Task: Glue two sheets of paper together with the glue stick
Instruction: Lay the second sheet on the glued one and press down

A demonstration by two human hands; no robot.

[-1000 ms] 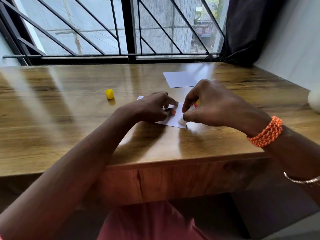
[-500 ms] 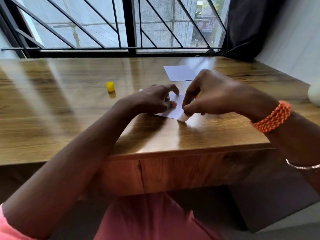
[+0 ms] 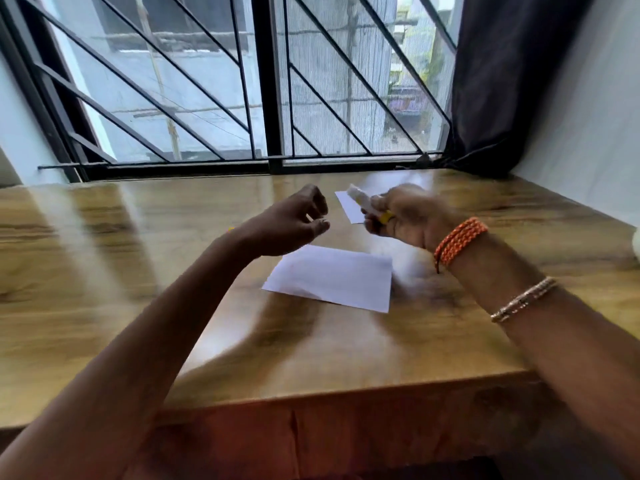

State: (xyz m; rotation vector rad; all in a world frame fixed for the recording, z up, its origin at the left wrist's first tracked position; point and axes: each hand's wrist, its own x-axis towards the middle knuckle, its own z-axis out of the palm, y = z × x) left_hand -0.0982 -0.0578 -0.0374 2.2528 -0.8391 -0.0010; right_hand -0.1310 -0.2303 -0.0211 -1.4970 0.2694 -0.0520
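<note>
The glue stick (image 3: 367, 204) is gripped in the right hand (image 3: 403, 216), raised above the table (image 3: 104, 258), its pale uncapped end tilted up and toward the left hand, its yellow base tucked among the curled fingers. Motion blur hides any label or writing on it.

The near sheet of paper (image 3: 332, 277) lies flat on the wood below and between the two hands, touched by neither. The far sheet of paper (image 3: 349, 207) lies beyond it, just behind the right hand's fingers, partly hidden by the glue stick and that hand.

The left hand (image 3: 289, 225) hangs in the air beside the right one, apart from it, fingers loosely curled, holding nothing. A sliver of yellow (image 3: 231, 229) peeps out just beyond the left wrist; too little shows to tell what it is.

An orange braided band (image 3: 459, 242) wraps the right wrist, and a thin pale bracelet (image 3: 523, 299) sits further up that forearm.

Beyond both hands stand a barred window (image 3: 263, 84) and a dark curtain (image 3: 505, 77) on the right-hand side. No container is in view.
</note>
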